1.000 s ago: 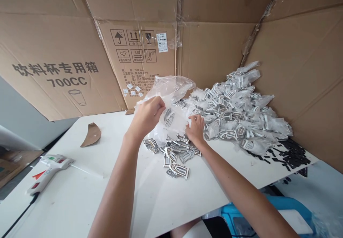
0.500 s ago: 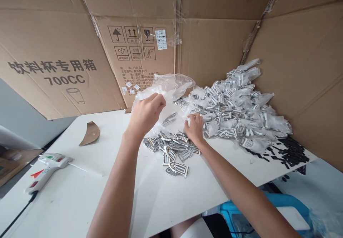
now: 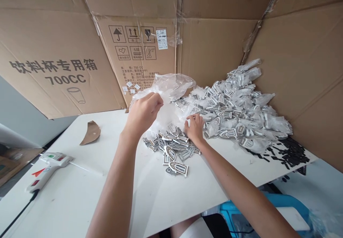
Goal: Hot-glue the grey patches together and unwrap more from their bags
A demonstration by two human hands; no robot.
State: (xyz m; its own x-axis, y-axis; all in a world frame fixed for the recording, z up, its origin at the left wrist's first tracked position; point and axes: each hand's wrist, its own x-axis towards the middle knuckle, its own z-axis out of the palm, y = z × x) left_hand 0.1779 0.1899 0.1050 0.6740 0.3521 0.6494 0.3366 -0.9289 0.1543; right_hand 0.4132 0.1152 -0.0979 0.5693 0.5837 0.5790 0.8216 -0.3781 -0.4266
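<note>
Clenched around a gathered part of a clear plastic bag [image 3: 175, 84], my left hand [image 3: 146, 113] is raised above the table. The bag hangs over a loose heap of small grey-and-white window-shaped pieces [image 3: 171, 154], some with brown scroll patterns. My right hand [image 3: 195, 127] lies at the right side of this heap, its fingers apart, beside the bag's right edge; whether the fingertips touch the plastic I cannot tell. Just right of it rises a big mound of similar pieces in small clear bags [image 3: 230, 105].
A white glue gun [image 3: 48, 170] with a black cord lies at the left of the white table [image 3: 107, 202]. Behind it is a curved cardboard scrap [image 3: 90, 133]. Black strips [image 3: 291, 154] cover the right corner. Cardboard walls [image 3: 214, 45] enclose the back; a blue stool [image 3: 227, 209] stands below.
My left hand has shifted slightly left and down, still gripping the bag. A piece seen inside the bag has dropped onto the heap. My right hand has hardly moved.
</note>
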